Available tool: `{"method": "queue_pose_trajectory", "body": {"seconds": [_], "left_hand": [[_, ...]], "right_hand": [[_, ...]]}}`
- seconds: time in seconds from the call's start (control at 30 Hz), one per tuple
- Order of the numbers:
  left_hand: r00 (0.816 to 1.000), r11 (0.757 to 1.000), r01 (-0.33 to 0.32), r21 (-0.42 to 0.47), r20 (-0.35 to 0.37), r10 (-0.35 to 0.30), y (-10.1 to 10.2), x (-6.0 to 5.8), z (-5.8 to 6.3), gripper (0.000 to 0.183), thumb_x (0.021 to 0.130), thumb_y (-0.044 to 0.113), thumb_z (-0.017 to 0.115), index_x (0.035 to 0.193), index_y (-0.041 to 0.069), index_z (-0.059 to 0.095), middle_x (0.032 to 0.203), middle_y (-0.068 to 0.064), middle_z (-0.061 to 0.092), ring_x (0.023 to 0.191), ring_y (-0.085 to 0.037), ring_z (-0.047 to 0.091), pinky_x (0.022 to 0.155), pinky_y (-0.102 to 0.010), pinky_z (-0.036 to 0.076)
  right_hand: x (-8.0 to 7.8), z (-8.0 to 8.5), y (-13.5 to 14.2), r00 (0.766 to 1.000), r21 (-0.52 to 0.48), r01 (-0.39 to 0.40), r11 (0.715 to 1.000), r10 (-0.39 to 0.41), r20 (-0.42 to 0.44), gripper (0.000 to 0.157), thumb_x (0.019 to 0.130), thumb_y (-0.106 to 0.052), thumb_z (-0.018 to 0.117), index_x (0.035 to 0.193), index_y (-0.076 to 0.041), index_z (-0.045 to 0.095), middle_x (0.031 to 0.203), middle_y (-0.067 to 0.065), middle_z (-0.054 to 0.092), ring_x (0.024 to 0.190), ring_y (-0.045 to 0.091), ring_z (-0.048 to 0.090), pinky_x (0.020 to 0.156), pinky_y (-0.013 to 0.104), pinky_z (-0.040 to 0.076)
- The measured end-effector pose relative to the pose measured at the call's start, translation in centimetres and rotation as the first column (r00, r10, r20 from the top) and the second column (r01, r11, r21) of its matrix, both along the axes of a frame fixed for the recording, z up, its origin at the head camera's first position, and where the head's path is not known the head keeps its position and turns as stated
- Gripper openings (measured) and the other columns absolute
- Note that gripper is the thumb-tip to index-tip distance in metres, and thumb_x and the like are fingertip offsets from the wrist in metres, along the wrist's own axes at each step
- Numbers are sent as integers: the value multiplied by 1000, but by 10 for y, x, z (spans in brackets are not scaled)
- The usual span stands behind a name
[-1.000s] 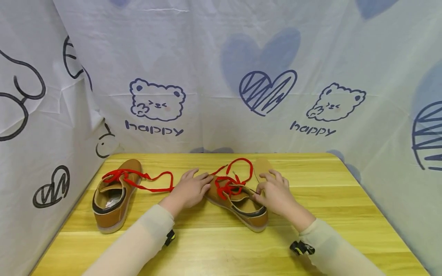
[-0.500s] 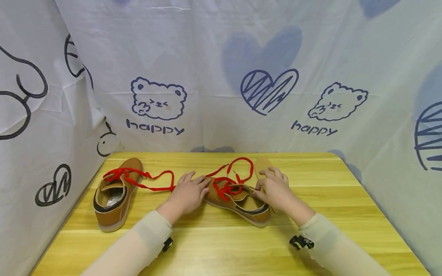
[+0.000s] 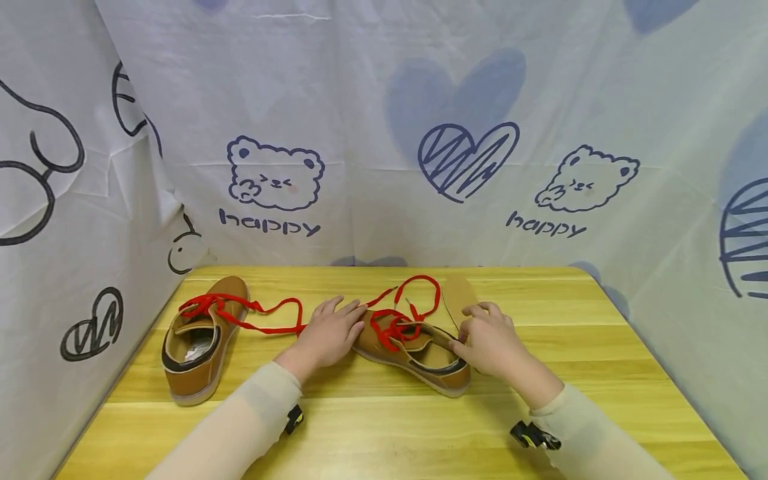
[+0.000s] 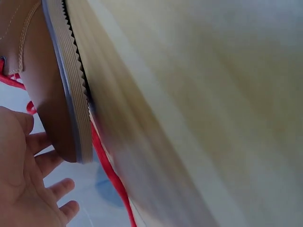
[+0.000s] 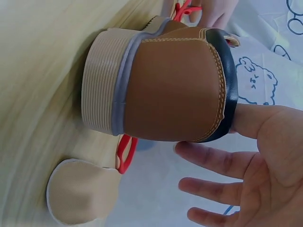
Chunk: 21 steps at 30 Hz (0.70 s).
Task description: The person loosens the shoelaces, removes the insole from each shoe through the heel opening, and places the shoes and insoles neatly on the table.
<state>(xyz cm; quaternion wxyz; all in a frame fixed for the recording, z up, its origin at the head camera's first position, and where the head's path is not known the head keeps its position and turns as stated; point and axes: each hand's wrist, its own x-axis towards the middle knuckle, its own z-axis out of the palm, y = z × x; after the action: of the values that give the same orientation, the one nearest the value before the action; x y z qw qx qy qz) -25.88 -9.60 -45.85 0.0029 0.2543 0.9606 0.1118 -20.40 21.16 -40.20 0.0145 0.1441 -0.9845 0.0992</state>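
Note:
A brown leather shoe [image 3: 384, 333] with red laces [image 3: 396, 327] lies at mid-table, its toe toward my left hand and its heel toward the right. My left hand [image 3: 330, 333] rests at the toe with fingers spread and fairly straight; in the left wrist view, fingertips touch the toe tip [image 4: 66, 146]. At the black padded collar [image 5: 228, 90], my right hand [image 3: 492, 337] pinches the edge, thumb over the inside and index finger against the outside. The other right fingers stay apart from the shoe. Behind that hand lies a tan insole [image 3: 457, 293], partly covered by it.
A matching brown shoe [image 3: 192, 380] stands at the left of the wooden table [image 3: 372, 433]. Its long red lace [image 3: 270, 330] trails right to my left hand. A printed cloth [image 3: 360, 100] hangs behind and along both sides.
My right hand has shifted slightly right and toward me along the collar, uncovering more of the insole. The shoe's heel has turned a little to the right. My left hand stays at the toe.

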Motion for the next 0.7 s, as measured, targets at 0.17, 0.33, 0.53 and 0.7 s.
{"method": "queue_pose_trajectory", "body": {"seconds": [0.17,0.33,0.53,0.7], "left_hand": [[1000,1000,6,2,17,-6,-4,-4,-3,48,109,35,40,152,16,46,154,-6,45,147,-39,25,119,-57,16],[1000,1000,4,-26,12,-3,-6,-3,-1,47,109,37,41,150,17,49,151,-4,49,147,-39,26,118,-57,17],[1000,997,-3,-74,12,4,-10,3,4,46,108,37,41,149,18,52,149,-4,51,147,-39,26,118,-57,18],[1000,996,2,-84,4,-2,-14,11,7,45,108,36,43,147,16,53,147,-4,54,146,-40,27,118,-57,18]], "right_hand": [[1,-2,1,1000,-32,4,999,-4,8,30,90,-27,73,62,-24,62,138,19,56,135,50,34,100,70,33],[-2,-5,2,1000,-52,-1,999,0,-26,29,89,-24,74,63,-24,61,138,18,56,138,47,32,104,69,30],[-8,-7,3,997,-53,-36,998,33,-67,25,88,-21,76,65,-23,64,139,17,56,138,46,33,104,69,30],[-17,-10,4,994,-40,-60,997,56,-94,21,88,-20,76,68,-21,67,139,17,56,139,45,33,105,69,30]]}}
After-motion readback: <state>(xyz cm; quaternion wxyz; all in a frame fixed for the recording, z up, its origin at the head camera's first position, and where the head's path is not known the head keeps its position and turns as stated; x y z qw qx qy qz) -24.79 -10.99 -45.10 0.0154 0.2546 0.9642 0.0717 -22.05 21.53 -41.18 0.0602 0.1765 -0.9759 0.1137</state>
